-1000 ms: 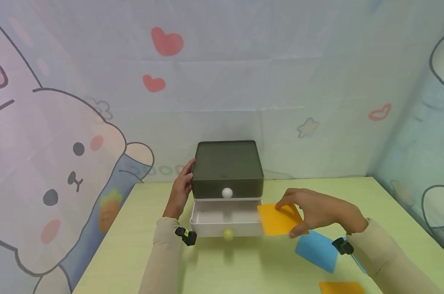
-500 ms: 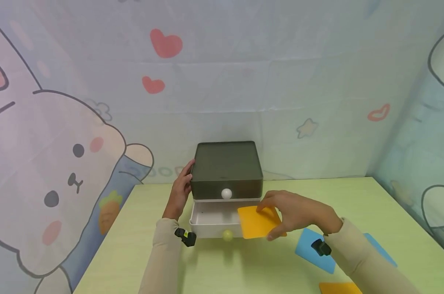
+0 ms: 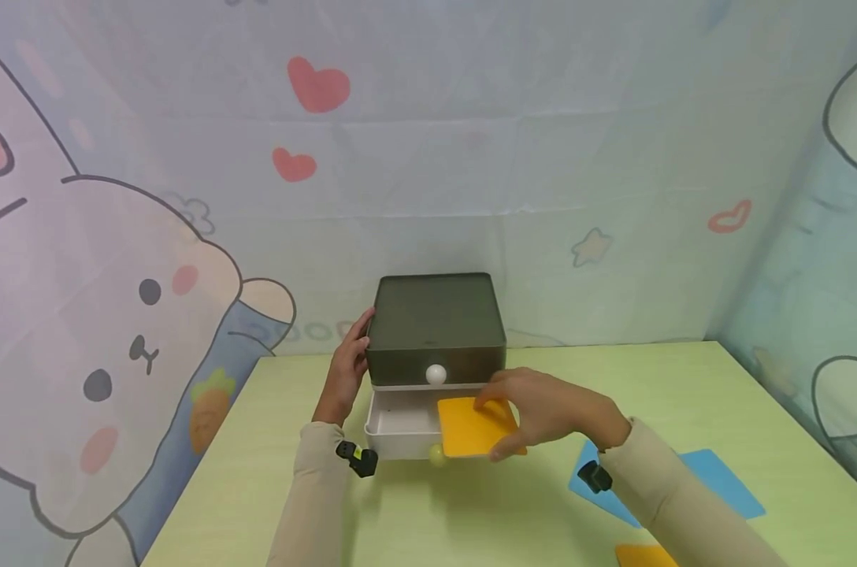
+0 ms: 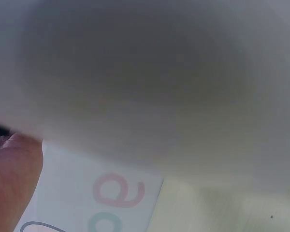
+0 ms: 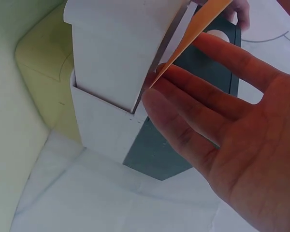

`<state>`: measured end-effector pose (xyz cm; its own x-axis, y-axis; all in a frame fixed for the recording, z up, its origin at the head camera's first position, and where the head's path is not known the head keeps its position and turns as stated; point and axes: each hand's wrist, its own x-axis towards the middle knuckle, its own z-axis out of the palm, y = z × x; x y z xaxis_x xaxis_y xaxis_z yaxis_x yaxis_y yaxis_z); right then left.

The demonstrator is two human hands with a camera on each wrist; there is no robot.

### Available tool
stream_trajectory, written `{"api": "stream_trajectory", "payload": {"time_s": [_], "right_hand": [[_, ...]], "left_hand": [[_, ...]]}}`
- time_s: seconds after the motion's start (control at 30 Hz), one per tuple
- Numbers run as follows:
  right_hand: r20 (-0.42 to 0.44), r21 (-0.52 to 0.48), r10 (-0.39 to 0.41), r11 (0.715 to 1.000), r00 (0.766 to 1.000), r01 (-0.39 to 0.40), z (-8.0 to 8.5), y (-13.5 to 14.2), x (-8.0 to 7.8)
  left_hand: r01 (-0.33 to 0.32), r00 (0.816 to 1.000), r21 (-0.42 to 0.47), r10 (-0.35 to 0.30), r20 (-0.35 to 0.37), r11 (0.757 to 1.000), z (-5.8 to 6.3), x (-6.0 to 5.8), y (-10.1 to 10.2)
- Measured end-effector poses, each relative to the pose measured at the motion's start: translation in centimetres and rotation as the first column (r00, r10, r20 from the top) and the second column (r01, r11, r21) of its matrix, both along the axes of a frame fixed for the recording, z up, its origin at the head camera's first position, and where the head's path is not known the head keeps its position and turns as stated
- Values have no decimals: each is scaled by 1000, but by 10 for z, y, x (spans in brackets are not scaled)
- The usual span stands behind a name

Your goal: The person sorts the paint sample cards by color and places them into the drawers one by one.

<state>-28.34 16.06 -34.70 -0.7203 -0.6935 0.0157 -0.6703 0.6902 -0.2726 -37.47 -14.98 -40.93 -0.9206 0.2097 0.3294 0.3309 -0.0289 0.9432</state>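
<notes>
A person's left hand [image 3: 343, 370], fingers extended, rests against a dark-topped drawer box [image 3: 435, 311]; its white lower drawer [image 3: 403, 421] stands open. The right hand [image 3: 545, 405] pinches an orange card [image 3: 467, 429] by its right side, overlapping the drawer's right half. Farther right, blue cards [image 3: 726, 480] lie on a pale green table [image 3: 237, 472] before a cartoon-printed backdrop [image 3: 428, 173].

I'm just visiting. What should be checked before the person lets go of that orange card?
1. Lower drawer pulled out: ok.
2. Left hand against the side of the box: ok.
3. Orange card pinched by the right hand: ok.
4. Card centred on the drawer: not ok; in the head view it sits toward the right.
5. Space directly beneath the card free: cannot tell; card and hand hide it.
</notes>
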Motion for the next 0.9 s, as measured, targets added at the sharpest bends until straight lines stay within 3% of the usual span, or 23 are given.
{"api": "stream_trajectory", "payload": {"time_s": [0.53, 0.9], "right_hand": [[6, 28, -29, 999, 1000, 29, -3, -18, -12], [-75, 45, -67, 996, 995, 71, -7, -23, -9]], "left_hand": [[-2, 1000, 1, 2, -1, 1000, 0, 1, 0], [-3, 1000, 8, 3, 0, 1000, 0, 0, 1]]}}
